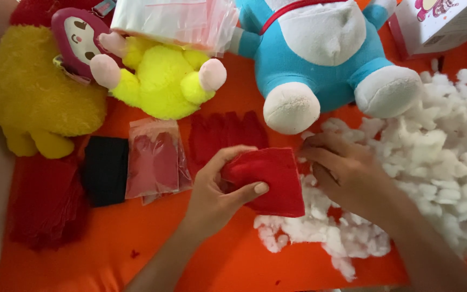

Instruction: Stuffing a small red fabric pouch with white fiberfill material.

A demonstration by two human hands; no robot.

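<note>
left hand (217,189) pinches red felt pouch (270,179) at frame centre, mouth turned toward stuffing | right hand (347,173) curled, fingers in white stuffing (449,162) at right, apparently gathering a tuft | blue plush toy (320,54) above, orange table (136,254)

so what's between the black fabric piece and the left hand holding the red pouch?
A clear bag of red pieces lies between the black fabric and the left hand, on the orange cloth; head view.
</note>
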